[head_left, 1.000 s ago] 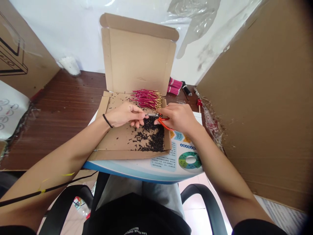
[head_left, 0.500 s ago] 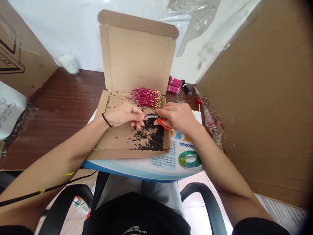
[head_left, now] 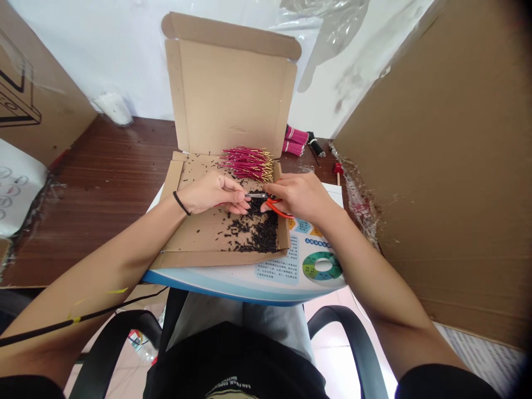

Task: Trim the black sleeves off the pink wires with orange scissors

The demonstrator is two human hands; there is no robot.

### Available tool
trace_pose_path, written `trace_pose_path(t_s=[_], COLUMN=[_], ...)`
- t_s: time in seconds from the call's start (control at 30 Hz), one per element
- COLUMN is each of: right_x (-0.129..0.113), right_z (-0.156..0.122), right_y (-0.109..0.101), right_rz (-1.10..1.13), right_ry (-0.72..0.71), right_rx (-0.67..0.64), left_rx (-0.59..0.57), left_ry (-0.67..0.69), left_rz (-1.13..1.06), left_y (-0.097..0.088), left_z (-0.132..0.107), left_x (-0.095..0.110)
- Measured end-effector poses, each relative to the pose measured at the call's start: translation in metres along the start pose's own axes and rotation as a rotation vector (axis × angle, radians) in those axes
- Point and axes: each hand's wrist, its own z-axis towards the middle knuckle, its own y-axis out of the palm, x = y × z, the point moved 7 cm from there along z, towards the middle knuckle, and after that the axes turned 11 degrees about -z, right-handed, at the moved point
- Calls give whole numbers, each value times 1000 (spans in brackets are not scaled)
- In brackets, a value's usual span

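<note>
tool: orange-handled wire cutters [head_left: 277, 208], long axis L–R, steel tip pointing L, betw hands
R hand [head_left: 301, 197]: closed on the handles, nearer the grips
L hand [head_left: 210, 192]: fingers pinched together at tip, anything held too small to tell
far of hands: pink wires w/ gold ends [head_left: 247, 164] on cardboard box [head_left: 228, 94]
under hands: black bits [head_left: 260, 235]
</note>
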Motion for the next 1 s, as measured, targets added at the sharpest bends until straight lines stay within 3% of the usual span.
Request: trace_pose_path(t_s=[0.3, 0.63, 0.83, 1.0], right_x=[-2, -3, 4, 22], right_z=[1, 2, 3, -1], right_y=[0, 3, 6, -2], right_rz=[19, 31, 66, 410], right_ry=[-5, 9, 159, 426], right_rx=[81, 85, 85, 279], left_rx=[48, 81, 88, 83], left_ry=[-25, -63, -43, -9], left_rz=[-35, -39, -71, -110], left_y=[1, 1, 0, -2], left_z=[-3, -7, -6, -4], left_x=[5, 9, 10, 8])
